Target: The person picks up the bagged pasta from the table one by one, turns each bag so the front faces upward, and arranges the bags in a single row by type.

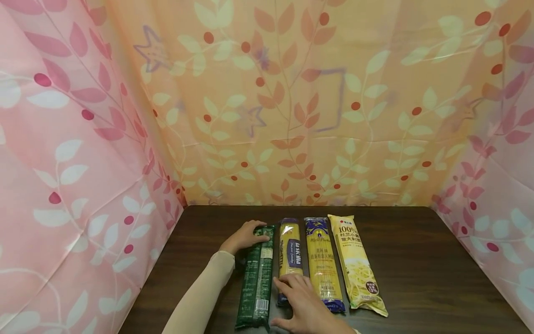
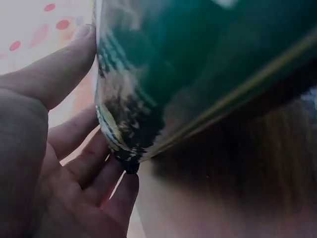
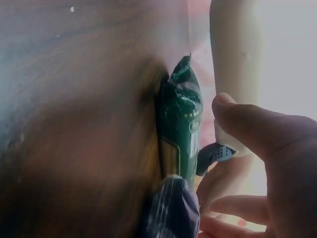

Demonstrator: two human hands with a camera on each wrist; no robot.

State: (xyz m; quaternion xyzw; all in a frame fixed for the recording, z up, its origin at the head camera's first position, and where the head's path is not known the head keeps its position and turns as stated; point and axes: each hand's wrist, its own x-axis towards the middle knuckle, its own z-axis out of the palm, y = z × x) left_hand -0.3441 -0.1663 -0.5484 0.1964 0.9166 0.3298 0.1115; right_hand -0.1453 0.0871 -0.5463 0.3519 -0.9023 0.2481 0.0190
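A green spaghetti pack [image 1: 255, 283] lies leftmost in a row on the dark table. My left hand [image 1: 247, 235] grips its upper end, thumb over the front and fingers at the far edge. In the left wrist view, the thumb and fingers of my left hand [image 2: 74, 148] lie around the end of the green pack [image 2: 163, 74]. Over the lower part of a yellow and blue spaghetti pack [image 1: 289, 250] is my right hand [image 1: 302, 304], its fingers spread and holding nothing. The right wrist view shows the thumb of my right hand [image 3: 277, 144] apart from the green pack [image 3: 181, 114].
To the right lie a second yellow and blue spaghetti pack [image 1: 323, 269] and a pale yellow noodle pack [image 1: 359, 266], slightly tilted. The brown table [image 1: 425, 264] meets patterned cloth [image 1: 292, 139] at the back and sides.
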